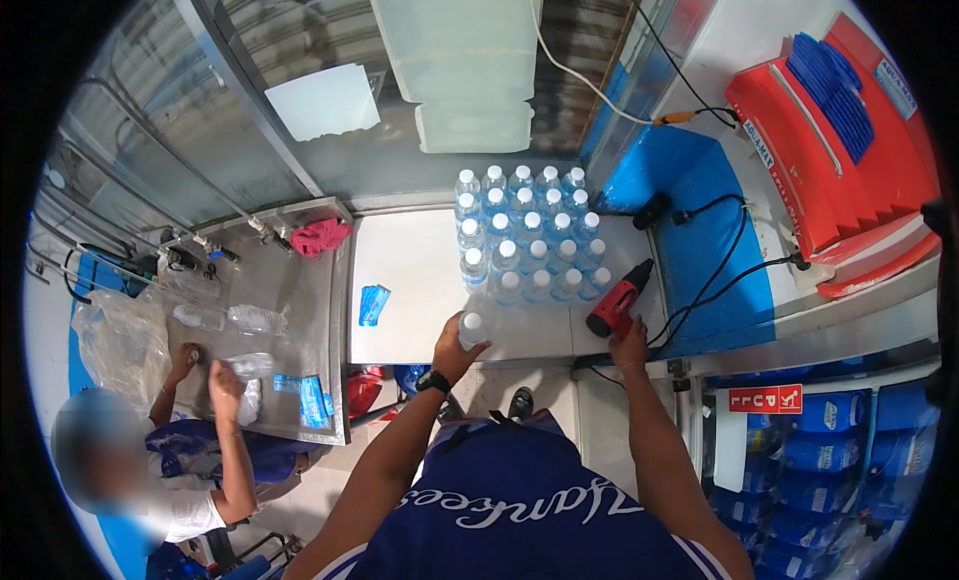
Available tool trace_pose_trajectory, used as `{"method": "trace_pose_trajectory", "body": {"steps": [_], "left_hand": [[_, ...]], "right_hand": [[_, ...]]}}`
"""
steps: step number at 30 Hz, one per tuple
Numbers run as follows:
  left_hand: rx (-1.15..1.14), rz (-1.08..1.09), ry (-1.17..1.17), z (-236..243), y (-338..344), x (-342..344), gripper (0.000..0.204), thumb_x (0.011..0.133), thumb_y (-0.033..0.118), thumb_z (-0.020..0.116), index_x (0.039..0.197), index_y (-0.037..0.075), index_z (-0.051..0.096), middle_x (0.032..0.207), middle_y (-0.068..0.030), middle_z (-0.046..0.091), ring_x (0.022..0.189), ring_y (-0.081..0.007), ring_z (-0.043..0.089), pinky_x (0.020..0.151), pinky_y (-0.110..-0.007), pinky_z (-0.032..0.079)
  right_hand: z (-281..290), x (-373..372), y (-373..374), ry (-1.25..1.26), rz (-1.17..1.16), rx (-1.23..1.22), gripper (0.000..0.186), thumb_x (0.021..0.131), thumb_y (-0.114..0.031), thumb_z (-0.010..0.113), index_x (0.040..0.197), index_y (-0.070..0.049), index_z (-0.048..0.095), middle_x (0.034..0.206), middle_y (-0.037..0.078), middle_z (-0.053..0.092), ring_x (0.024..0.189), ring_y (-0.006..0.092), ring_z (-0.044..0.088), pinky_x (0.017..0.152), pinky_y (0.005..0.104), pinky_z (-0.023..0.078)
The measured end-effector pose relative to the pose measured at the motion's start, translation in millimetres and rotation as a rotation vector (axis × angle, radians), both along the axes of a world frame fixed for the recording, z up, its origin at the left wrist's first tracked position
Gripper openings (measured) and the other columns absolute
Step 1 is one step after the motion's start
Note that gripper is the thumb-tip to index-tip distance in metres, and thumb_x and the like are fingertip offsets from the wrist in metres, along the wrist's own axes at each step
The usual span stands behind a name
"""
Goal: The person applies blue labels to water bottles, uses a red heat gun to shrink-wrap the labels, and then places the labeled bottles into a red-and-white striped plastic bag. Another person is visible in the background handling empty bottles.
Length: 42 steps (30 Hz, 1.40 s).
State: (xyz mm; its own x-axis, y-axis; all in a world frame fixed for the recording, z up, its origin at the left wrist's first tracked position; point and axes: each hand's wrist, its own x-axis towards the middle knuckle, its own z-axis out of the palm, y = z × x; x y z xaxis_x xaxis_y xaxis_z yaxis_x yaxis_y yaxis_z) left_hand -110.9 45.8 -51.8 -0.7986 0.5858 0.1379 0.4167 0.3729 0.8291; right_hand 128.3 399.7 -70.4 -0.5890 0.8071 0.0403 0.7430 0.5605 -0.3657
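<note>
Bottle step: judged to be the handling of 1 clear bottle [472,327], with a tool in the other hand; clock positions below are taken from the middle of the bottle group [534,255].
Next-move need: in the inspector's judgement, a steady hold on the bottle and a nozzle aimed clear of the fingers.
Left hand [457,350]: about half curled, grasping the bottle from its near left side, thumb toward the right.
Held bottle: at 7 o'clock, upright, white cap uppermost, over the near edge of the white table [410,260]; whether its base rests there cannot be told.
Right hand [628,344]: clenched round the handle of a red heat gun [617,303]; the trigger is hidden, and whether the gun runs cannot be told.
Heat gun: at 4 o'clock, beside the group, black nozzle toward 1 o'clock.
Bottle group: 24 white caps counted, upright, 5 rows; the nearest row is 1 short at its left end.
Blue sleeves [374,305]: on the table at 8 o'clock, apart from the group.
Steel counter [335,280]: at 9 o'clock, a pink cloth [320,237] on its far corner.
Co-worker's hands [228,388]: at 8 o'clock, over the counter.
</note>
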Motion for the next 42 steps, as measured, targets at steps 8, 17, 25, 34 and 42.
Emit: {"method": "trace_pose_trajectory", "body": {"steps": [8,17,25,34,42], "left_hand": [[-0.011,0.124,-0.066,64.0,-14.8,32.3,0.115,0.071,0.021,0.094,0.158,-0.002,0.022,0.154,-0.0304,0.031,0.143,-0.0448,0.037,0.116,-0.051,0.040],[-0.191,-0.296,0.174,152.8,-10.8,-4.4,0.047,0.090,0.003,0.070,0.136,0.013,0.063,0.139,-0.0168,0.056,0.130,-0.0385,0.055,0.108,-0.046,0.049],[-0.303,-0.463,0.213,153.1,-0.9,-26.4,0.038,0.092,-0.004,0.062,0.125,0.012,0.069,0.131,-0.0139,0.063,0.120,-0.0367,0.061,0.103,-0.046,0.050],[-0.288,-0.454,0.213,153.5,-1.2,-24.1,0.036,0.093,-0.002,0.061,0.125,0.014,0.070,0.133,-0.0142,0.063,0.121,-0.0377,0.061,0.101,-0.046,0.051],[-0.316,-0.465,0.296,154.7,1.1,-28.5,0.030,0.092,0.006,0.067,0.121,0.012,0.070,0.125,-0.0148,0.065,0.107,-0.0342,0.067,0.089,-0.045,0.055]], "right_hand": [[2.5,-17.0,-5.0,0.080,-0.142,-0.108,0.050,0.077,-0.026,0.083,0.115,-0.001,0.062,0.113,0.023,0.065,0.109,0.0447,0.062,0.096,0.0527,0.051],[122.4,87.2,-138.7,0.293,-0.068,-0.976,0.029,0.084,-0.010,0.080,0.109,0.000,0.069,0.096,0.009,0.074,0.076,0.0169,0.069,0.067,0.0359,0.056],[159.4,60.5,-171.4,0.706,0.076,-1.729,0.034,0.092,-0.015,0.069,0.120,0.002,0.062,0.098,0.010,0.066,0.077,0.0146,0.062,0.059,0.0283,0.052],[146.7,56.8,-180.8,0.748,0.101,-1.693,0.031,0.093,-0.014,0.067,0.119,0.002,0.062,0.098,0.011,0.066,0.078,0.0147,0.063,0.060,0.0284,0.052],[137.1,56.1,-179.2,0.722,0.048,-1.698,0.031,0.095,-0.016,0.068,0.121,-0.001,0.062,0.097,0.007,0.066,0.077,0.0138,0.063,0.060,0.0286,0.053]]}}
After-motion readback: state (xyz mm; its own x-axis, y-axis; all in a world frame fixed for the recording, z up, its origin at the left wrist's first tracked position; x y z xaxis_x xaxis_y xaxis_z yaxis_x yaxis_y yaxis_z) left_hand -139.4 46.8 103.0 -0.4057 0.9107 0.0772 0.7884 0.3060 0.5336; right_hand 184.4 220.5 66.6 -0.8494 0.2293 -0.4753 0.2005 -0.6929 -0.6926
